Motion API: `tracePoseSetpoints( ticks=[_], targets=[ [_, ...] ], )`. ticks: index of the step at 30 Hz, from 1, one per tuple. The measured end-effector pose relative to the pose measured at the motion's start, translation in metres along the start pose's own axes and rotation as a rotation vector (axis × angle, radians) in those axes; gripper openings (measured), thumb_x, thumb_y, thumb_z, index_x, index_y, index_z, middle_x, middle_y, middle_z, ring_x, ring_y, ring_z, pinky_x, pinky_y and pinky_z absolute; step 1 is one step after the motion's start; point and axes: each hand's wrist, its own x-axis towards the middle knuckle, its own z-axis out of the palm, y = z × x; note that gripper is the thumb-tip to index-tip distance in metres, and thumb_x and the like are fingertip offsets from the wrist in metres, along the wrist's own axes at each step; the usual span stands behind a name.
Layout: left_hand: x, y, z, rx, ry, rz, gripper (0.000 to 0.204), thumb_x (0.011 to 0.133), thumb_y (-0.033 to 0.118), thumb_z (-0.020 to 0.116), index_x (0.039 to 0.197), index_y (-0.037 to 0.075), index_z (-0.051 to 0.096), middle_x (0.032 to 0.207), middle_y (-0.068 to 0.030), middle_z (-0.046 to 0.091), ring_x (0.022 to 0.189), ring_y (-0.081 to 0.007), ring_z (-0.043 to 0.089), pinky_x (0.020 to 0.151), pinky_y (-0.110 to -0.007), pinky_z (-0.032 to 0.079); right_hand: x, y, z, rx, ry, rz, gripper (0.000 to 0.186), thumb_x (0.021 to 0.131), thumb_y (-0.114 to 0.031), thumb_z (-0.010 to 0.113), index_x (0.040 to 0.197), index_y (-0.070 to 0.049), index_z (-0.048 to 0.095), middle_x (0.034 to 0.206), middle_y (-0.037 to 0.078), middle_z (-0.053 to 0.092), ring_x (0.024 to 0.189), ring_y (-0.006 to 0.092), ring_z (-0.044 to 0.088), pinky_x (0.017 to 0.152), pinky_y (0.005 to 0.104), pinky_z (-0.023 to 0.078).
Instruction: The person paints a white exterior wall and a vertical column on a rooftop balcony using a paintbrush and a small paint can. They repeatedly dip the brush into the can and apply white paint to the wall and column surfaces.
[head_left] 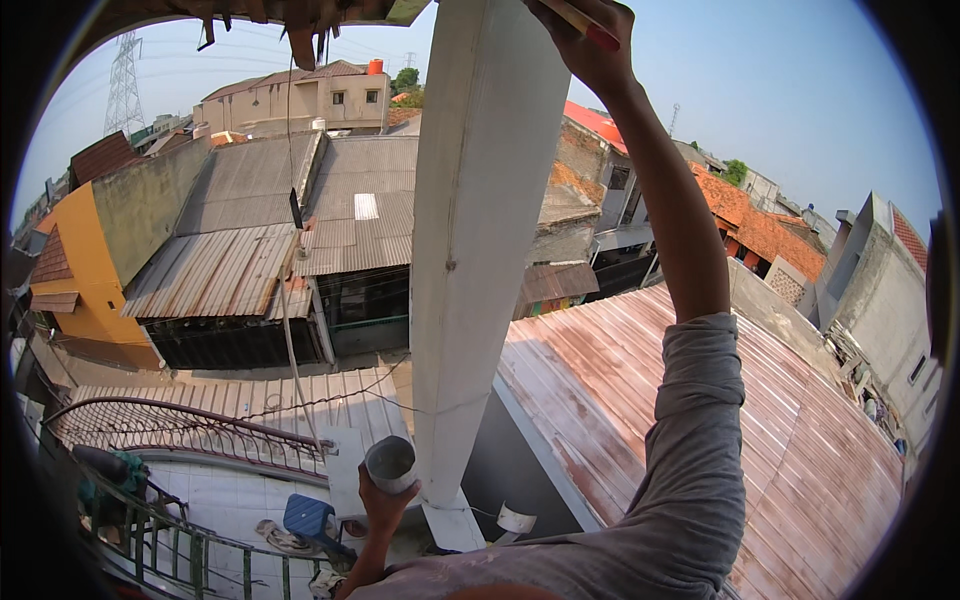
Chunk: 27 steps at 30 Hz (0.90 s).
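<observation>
A tall pale pillar (480,250) rises through the middle of the head view, up to the top edge. Raised high beside its upper right side, my right hand (592,40) is closed round a paintbrush (597,34). Only the brush's light handle with a red end shows; its bristles are out of sight. Low down, on the pillar's left, my left hand (383,503) grips a small round can (390,462) from below and the side. The can's mouth faces up, and its inside looks grey; how full it is I cannot tell.
Below lie a tiled floor, a blue plastic stool (308,515), a green metal ladder (200,555) and a curved brown railing (190,408). A rusty metal roof (690,440) slopes on the right. Thin wires cross near the pillar's foot; broken eaves (300,40) hang above.
</observation>
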Motion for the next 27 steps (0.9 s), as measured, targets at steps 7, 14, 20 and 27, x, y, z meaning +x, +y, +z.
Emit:
tracePoseSetpoints(
  ticks=[7, 14, 20, 27],
  targets=[
    [0.008, -0.002, 0.006, -0.041, -0.007, 0.001, 0.085, 0.059, 0.018, 0.099, 0.129, 0.002, 0.054, 0.118, -0.0178, 0.068, 0.11, -0.034, 0.069, 0.096, -0.046, 0.054, -0.045, 0.06, -0.005, -0.023, 0.058, 0.09, 0.028, 0.094, -0.008, 0.077, 0.121, -0.013, 0.078, 0.115, 0.005, 0.079, 0.097, 0.0237, 0.078, 0.085, 0.0306, 0.061],
    [0.001, -0.006, -0.005, -0.023, 0.068, -0.058, 0.087, 0.057, 0.014, 0.098, 0.13, 0.003, 0.053, 0.119, -0.0171, 0.068, 0.111, -0.034, 0.068, 0.098, -0.046, 0.054, -0.1, 0.076, -0.067, -0.332, 0.128, 0.212, 0.021, 0.093, -0.007, 0.078, 0.114, -0.008, 0.08, 0.114, 0.005, 0.08, 0.102, 0.0188, 0.077, 0.089, 0.0303, 0.06],
    [0.005, -0.008, -0.008, -0.011, 0.088, -0.058, 0.088, 0.057, 0.014, 0.098, 0.131, 0.004, 0.052, 0.119, -0.0173, 0.068, 0.11, -0.0349, 0.068, 0.098, -0.046, 0.054, -0.022, 0.045, -0.033, -0.232, 0.079, -0.039, 0.024, 0.093, -0.008, 0.075, 0.116, -0.014, 0.078, 0.105, 0.007, 0.079, 0.08, 0.026, 0.076, 0.072, 0.0319, 0.061],
    [0.003, -0.024, -0.007, 0.04, 0.06, -0.061, 0.087, 0.057, 0.014, 0.098, 0.13, 0.004, 0.053, 0.119, -0.0169, 0.067, 0.108, -0.0346, 0.067, 0.097, -0.046, 0.053, -0.084, -0.027, 0.004, -0.065, -0.297, 0.119, 0.026, 0.094, -0.007, 0.074, 0.119, -0.013, 0.076, 0.122, 0.006, 0.078, 0.103, 0.0281, 0.078, 0.086, 0.0361, 0.065]
  ],
)
